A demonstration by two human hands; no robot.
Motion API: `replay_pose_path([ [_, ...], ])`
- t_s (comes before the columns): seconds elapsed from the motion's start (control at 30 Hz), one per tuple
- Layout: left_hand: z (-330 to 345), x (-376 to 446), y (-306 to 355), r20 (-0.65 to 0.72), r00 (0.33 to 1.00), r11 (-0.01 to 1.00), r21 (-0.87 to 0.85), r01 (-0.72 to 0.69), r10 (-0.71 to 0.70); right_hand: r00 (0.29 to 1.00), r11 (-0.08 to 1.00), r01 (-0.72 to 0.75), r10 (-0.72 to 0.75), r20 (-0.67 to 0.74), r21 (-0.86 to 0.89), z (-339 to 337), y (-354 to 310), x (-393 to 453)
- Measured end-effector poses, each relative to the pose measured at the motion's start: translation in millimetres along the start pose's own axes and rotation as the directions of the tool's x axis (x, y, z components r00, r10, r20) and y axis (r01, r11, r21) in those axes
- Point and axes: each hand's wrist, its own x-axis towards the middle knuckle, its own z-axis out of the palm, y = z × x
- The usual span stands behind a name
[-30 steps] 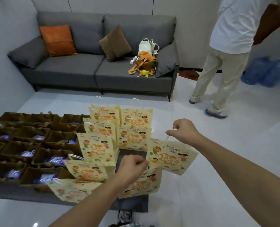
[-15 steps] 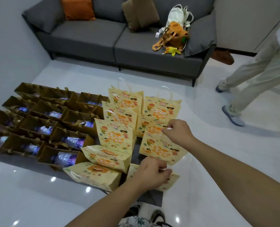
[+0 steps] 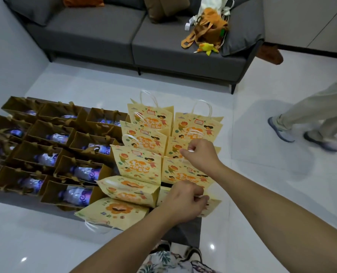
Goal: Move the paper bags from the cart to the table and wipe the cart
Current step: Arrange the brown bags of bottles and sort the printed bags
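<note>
Several yellow printed paper bags (image 3: pixel 138 164) stand and lie in two rows on a low dark table (image 3: pixel 185 233). My left hand (image 3: pixel 183 201) pinches the white handle of the nearest right-row bag (image 3: pixel 212 205), which lies low on the table. My right hand (image 3: pixel 201 154) pinches the white handle of the bag behind it (image 3: pixel 185 174), which stands tilted on the table. Two yellow bags (image 3: pixel 114 211) at the front left lie on their sides. No cart is in view.
Several open brown bags (image 3: pixel 51 134) holding water bottles fill the table's left part. A grey sofa (image 3: pixel 144 36) with an orange bag (image 3: pixel 209 30) stands behind. Another person's legs (image 3: pixel 311 115) walk on the white floor at the right.
Both hands have lowered their yellow bags from the air down onto the table's right row. The view tilted downward, and the other person stepped to the right.
</note>
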Motion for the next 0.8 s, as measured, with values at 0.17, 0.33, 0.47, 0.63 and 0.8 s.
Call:
replay_pose_path([
  [0.17,-3.2,5.6,-5.8,0.047,0.999,1.0,-0.008,-0.002,0.002,0.999,0.999,-0.05,0.05,0.012,0.007,5.5,6.8,-2.4],
  [0.33,-7.2,13.5,-6.1,0.101,0.995,1.0,0.017,0.021,-0.022,0.999,0.999,-0.038,0.038,0.009,-0.014,0.4,8.7,-4.6],
  [0.47,-11.3,18.2,-7.1,0.138,0.99,0.997,0.078,-0.002,-0.008,0.999,0.998,-0.051,0.051,-0.002,-0.024,-1.5,9.9,-11.7],
  [0.63,-15.4,16.7,-7.7,0.161,0.987,0.984,0.174,-0.044,0.016,0.999,0.997,-0.043,0.042,-0.005,-0.071,-7.6,11.8,-31.6],
  [0.8,-16.2,6.4,1.8,0.16,0.987,0.976,0.217,-0.02,-0.015,0.998,0.996,-0.051,0.047,-0.052,-0.079,-17.2,13.8,-62.1],
])
